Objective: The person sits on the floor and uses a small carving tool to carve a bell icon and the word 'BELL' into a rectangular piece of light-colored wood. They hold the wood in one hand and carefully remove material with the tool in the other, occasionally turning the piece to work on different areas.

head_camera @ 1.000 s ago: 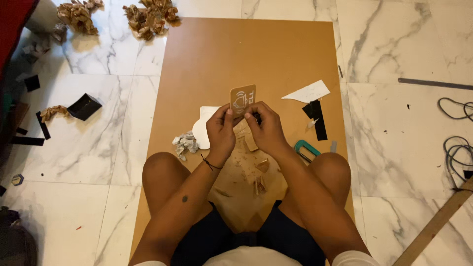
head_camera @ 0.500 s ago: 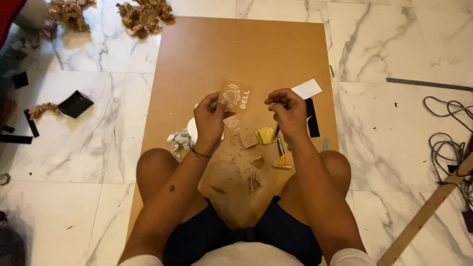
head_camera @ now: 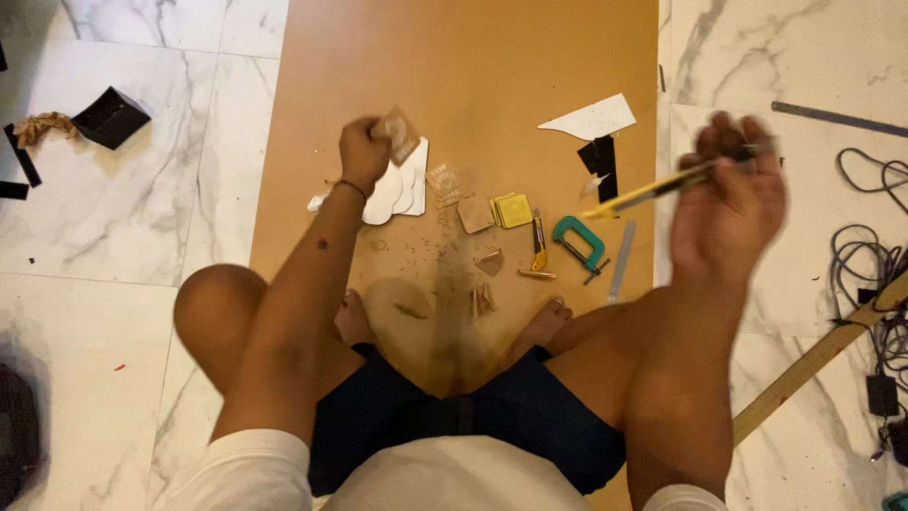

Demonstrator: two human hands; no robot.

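Brown board (head_camera: 492,57) covers the marble floor (head_camera: 142,218) in front of the seated person and serves as the work surface. Left hand (head_camera: 364,151) is raised above the board's left part and clenched around a small tan cut-out piece (head_camera: 397,134), which sticks out above the thumb and fingers. Right hand (head_camera: 728,203) is lifted off to the right, above the board's edge and the floor, closed around a long yellow-handled tool (head_camera: 653,189) that points left toward the board — motion blur hides its tip, so its kind cannot be told exactly. Directly below the left hand lie several white shaped sheets (head_camera: 397,185), overlapping one another. To their right sit more tan cut-outs (head_camera: 471,213) and a small yellow square pad (head_camera: 514,210), just beside each other. A yellow utility knife (head_camera: 538,241) lies next to a teal clamp (head_camera: 579,241), with a metal ruler (head_camera: 621,274) right of the clamp. Further up the board rest a white pointed sheet (head_camera: 591,118) and a black piece (head_camera: 601,156). Fine shavings (tan, scattered) (head_camera: 426,251) lie between the cut-outs and the person's bare feet. Off the board to the left, a black box (head_camera: 111,116) sits on the floor; cables (head_camera: 870,274) lie at the right.
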